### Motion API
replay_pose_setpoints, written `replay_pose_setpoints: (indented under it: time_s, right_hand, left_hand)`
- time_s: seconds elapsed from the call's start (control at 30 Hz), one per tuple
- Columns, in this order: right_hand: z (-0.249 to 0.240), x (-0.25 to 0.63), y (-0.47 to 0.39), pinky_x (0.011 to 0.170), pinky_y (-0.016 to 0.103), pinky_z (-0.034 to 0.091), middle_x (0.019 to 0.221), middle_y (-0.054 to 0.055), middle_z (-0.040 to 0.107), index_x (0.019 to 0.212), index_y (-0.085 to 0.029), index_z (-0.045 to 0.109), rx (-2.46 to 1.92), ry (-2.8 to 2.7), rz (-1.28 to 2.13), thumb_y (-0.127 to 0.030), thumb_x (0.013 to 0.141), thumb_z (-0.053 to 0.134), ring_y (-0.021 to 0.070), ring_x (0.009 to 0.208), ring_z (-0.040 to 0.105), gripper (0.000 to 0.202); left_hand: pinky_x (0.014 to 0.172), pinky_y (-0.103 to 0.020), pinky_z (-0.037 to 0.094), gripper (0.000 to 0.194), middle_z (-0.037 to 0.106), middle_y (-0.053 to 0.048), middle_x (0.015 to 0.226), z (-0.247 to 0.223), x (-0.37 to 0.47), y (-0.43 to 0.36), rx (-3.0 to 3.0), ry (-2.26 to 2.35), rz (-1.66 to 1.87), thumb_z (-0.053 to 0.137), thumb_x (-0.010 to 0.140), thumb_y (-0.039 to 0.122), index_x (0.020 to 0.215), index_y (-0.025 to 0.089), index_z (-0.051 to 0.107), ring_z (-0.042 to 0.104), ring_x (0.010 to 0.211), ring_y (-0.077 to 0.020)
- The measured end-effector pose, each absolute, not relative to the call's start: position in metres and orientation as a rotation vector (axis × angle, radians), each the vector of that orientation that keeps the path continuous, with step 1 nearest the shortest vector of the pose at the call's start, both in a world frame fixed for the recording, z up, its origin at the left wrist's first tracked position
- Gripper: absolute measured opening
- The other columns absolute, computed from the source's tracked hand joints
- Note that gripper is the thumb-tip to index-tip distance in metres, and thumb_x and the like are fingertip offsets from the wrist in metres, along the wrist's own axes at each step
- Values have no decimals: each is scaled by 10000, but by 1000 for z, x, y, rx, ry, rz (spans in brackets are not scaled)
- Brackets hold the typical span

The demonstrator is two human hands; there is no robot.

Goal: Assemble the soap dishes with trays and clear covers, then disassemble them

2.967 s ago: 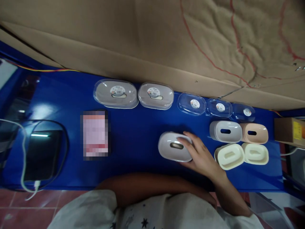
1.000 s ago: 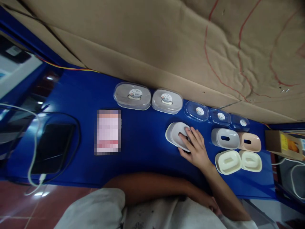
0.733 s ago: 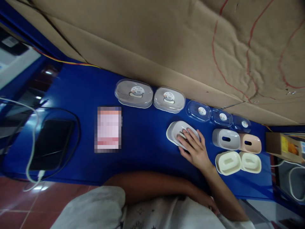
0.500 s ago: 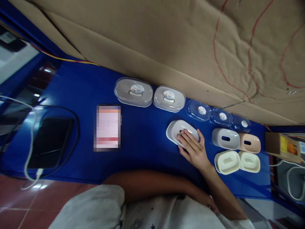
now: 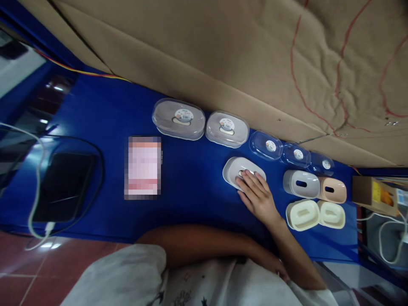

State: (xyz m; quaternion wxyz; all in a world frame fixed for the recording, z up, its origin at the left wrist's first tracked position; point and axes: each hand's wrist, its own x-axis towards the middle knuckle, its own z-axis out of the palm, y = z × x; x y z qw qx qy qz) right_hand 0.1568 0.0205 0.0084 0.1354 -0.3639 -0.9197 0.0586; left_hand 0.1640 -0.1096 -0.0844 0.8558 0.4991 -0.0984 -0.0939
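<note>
My right hand [image 5: 256,195] lies over a pale grey oval soap dish [image 5: 231,170] with a slot in its middle. Its fingers are stretched out and rest on the dish's inside, and the thumb side is at the near rim. The dish sits on the blue table [image 5: 188,182]. My left arm crosses in front of my body, and my left hand [image 5: 282,272] is by the right forearm, its fingers mostly hidden. To the right stand a grey slotted tray [image 5: 309,192], a peach slotted tray [image 5: 338,193] and two cream bases [image 5: 304,221].
Clear lids with round labels [image 5: 270,146] line the back edge; two larger lidded boxes [image 5: 178,123] stand left of them. A phone with a blurred screen [image 5: 143,168] lies left of centre. Farther left are a black tablet [image 5: 63,187] and cables. Brown cardboard [image 5: 191,42] covers the back.
The grey slotted piece, earlier shifted and tilted over its pale base, now sits lined up with it. My right hand's fingers have drawn closer together. The view has shifted slightly.
</note>
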Motion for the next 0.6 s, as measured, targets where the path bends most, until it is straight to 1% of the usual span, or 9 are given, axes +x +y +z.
replay_pose_setpoints:
  time_s: [0.1, 0.2, 0.27, 0.37, 0.4, 0.43, 0.5, 0.53, 0.6]
  right_hand:
    - [16, 166, 29, 1293, 563, 408, 1666, 123, 526, 1739, -289, 267, -1025, -2677, 278, -276, 1069, 652, 307, 1560, 484, 773]
    - [23, 182, 53, 1292, 608, 375, 1722, 107, 449, 1725, -330, 296, -1153, -2507, 239, -310, 1077, 625, 329, 1605, 407, 727]
    - [26, 193, 75, 1289, 646, 344, 1757, 133, 376, 1727, -315, 284, -1327, -2380, 161, -359, 1070, 631, 365, 1625, 356, 744]
    - [26, 206, 102, 1270, 697, 308, 1779, 185, 301, 1740, -271, 237, -1504, -2426, 125, -456, 1077, 599, 418, 1634, 305, 777]
    - [25, 209, 108, 1258, 703, 315, 1767, 194, 318, 1735, -268, 252, -1533, -2470, 131, -477, 1080, 584, 428, 1625, 316, 764]
    - [23, 212, 112, 1240, 700, 335, 1736, 198, 367, 1721, -272, 292, -1551, -2498, 132, -497, 1075, 586, 433, 1601, 352, 745]
    - [21, 215, 114, 1196, 678, 383, 1603, 191, 504, 1658, -287, 420, -1565, -2488, 105, -545, 1035, 642, 434, 1516, 453, 710]
    - [21, 216, 114, 1178, 666, 398, 1524, 182, 549, 1615, -290, 482, -1563, -2467, 91, -563, 1011, 676, 429, 1471, 492, 691]
    - [21, 217, 113, 1156, 645, 411, 1443, 171, 568, 1549, -289, 555, -1545, -2460, 96, -567, 988, 708, 417, 1415, 537, 645]
  left_hand:
    - [786, -312, 605, 68, 724, 16, 918, -78, 159, -103, 1068, -204, -208, 748, 953, 87, 919, 132, 711, 713, 838, -162]
    - [755, -295, 586, 83, 712, 19, 907, -72, 153, -98, 1097, -194, -234, 757, 936, 72, 914, 132, 706, 697, 815, -155]
    - [731, -282, 566, 99, 692, 28, 878, -69, 150, -96, 1118, -179, -244, 760, 929, 72, 897, 135, 691, 676, 788, -149]
    - [716, -274, 540, 129, 672, 41, 814, -64, 148, -92, 1137, -162, -245, 746, 908, 58, 839, 143, 678, 657, 743, -148]
    - [712, -275, 535, 145, 668, 45, 788, -63, 147, -91, 1138, -159, -245, 744, 887, 46, 809, 147, 676, 656, 728, -154]
    - [711, -276, 534, 156, 668, 47, 769, -61, 147, -90, 1135, -158, -245, 742, 861, 30, 785, 150, 676, 659, 719, -160]
    - [723, -278, 536, 158, 685, 45, 768, -61, 148, -89, 1122, -165, -242, 737, 811, 10, 769, 155, 691, 676, 725, -171]
    - [730, -281, 538, 153, 694, 43, 775, -61, 149, -89, 1115, -169, -239, 736, 795, 11, 767, 157, 699, 683, 730, -174]
    - [749, -288, 539, 130, 702, 39, 789, -63, 150, -91, 1105, -172, -225, 743, 793, 37, 770, 160, 705, 686, 738, -175]
